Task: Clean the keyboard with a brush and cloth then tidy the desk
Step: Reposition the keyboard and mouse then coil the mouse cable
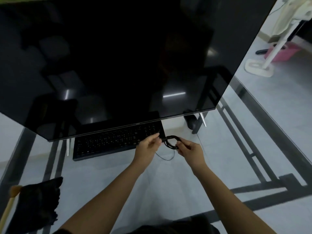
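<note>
A black keyboard (116, 141) lies on the glass desk (104, 171), partly under the lower edge of a big dark monitor (108, 65). At the keyboard's right end sits a coiled black cable (171, 142). My left hand (149, 144) pinches the coil's left side beside the keyboard corner. My right hand (189, 150) grips the coil's right side. A thin loose strand of the cable (166, 158) trails toward me on the glass. A black cloth (38, 205) lies at the desk's near left, with a brush (11, 198) with a wooden handle beside it.
A black mouse (191, 122) rests behind the monitor's right leg (203, 119). Through the glass show the desk's dark frame bars (253, 190) and the pale floor. At the far right on the floor stand a white mop (259, 67) and a pink bin (283, 52).
</note>
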